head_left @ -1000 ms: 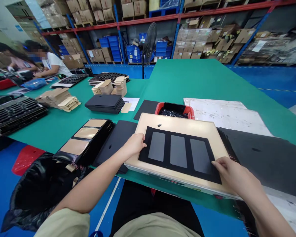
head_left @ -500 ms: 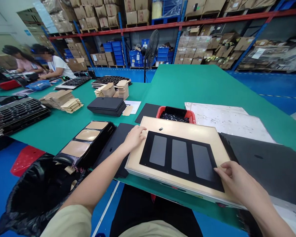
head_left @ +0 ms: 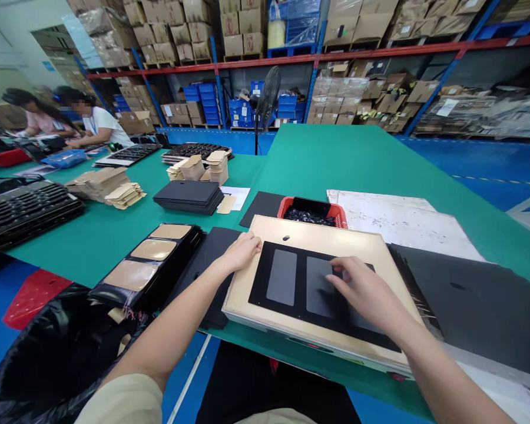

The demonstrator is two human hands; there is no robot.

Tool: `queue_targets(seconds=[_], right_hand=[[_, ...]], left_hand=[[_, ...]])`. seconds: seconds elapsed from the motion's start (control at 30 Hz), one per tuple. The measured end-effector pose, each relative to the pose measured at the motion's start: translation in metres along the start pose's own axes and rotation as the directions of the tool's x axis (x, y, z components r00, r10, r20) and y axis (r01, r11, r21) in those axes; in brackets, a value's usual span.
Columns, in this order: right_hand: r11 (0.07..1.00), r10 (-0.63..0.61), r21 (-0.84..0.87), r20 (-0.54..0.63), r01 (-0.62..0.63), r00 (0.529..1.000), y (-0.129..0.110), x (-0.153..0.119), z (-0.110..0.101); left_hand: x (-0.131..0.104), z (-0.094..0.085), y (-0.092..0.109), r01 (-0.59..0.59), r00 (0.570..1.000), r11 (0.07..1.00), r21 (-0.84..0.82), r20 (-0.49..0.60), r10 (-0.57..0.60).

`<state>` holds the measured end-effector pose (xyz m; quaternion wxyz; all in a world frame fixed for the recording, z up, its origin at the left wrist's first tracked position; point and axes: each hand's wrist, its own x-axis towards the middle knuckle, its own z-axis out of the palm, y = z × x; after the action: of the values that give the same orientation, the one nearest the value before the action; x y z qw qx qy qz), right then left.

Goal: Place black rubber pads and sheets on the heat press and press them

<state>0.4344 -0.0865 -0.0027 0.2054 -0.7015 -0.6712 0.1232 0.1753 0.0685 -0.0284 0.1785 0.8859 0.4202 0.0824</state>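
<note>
A black panel with three grey windows [head_left: 301, 312] lies flat on a pale wooden board [head_left: 327, 232] with a small hole near its top left. My left hand [head_left: 244, 252] is at the board's left edge, beside the panel's upper left corner, with fingers curled; what they hold, if anything, is hidden. Over the panel's middle and right windows is my right hand [head_left: 357, 285], thumb and forefinger apart, with nothing seen between them. Left of the board, a stack of black pieces with tan pads [head_left: 153, 249] stands beside dark sheets [head_left: 216, 250].
Behind the board is a red basket [head_left: 345, 219] of small black parts. Black sheets [head_left: 481, 300] lie at the right, a white sheet [head_left: 388, 215] behind them. A black-lined bin [head_left: 53, 353] stands at lower left. Two people sit at the far left; a fan [head_left: 267, 97] stands beyond the table.
My right hand has moved left and away from me, from the panel's right edge to above its middle and right windows. My left hand stays at the board's left edge, its fingers more curled.
</note>
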Motion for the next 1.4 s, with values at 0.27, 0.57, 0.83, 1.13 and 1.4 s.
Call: queue_targets(seconds=[0.27,0.57,0.83,1.13,1.4], right_hand=[[0.926,-0.346,-0.095,0.181,0.367,0.921,-0.065,0.059,0.059],[0.771,-0.380,-0.494,0.148,0.401,0.913,-0.088,0.064,0.075],[0.839,-0.379,-0.335,0.206,0.429,0.902,-0.082,0.083,0.080],[0.840,-0.388,-0.265,0.316,0.473,0.866,-0.087,0.037,0.076],[0.817,-0.502,-0.156,0.280,0.555,0.818,-0.112,-0.048,0.098]], left_hand=[[-0.002,0.001,-0.004,-0.078,0.997,0.996,0.036,-0.003,0.079],[-0.015,0.008,-0.002,-0.060,0.989,0.996,0.071,-0.129,0.068],[-0.036,0.010,0.011,-0.079,0.990,0.985,0.155,-0.103,0.096],[-0.016,0.008,0.012,-0.122,0.989,0.981,0.153,-0.068,0.134],[-0.016,0.006,0.013,-0.162,0.985,0.977,0.141,-0.042,0.169]])
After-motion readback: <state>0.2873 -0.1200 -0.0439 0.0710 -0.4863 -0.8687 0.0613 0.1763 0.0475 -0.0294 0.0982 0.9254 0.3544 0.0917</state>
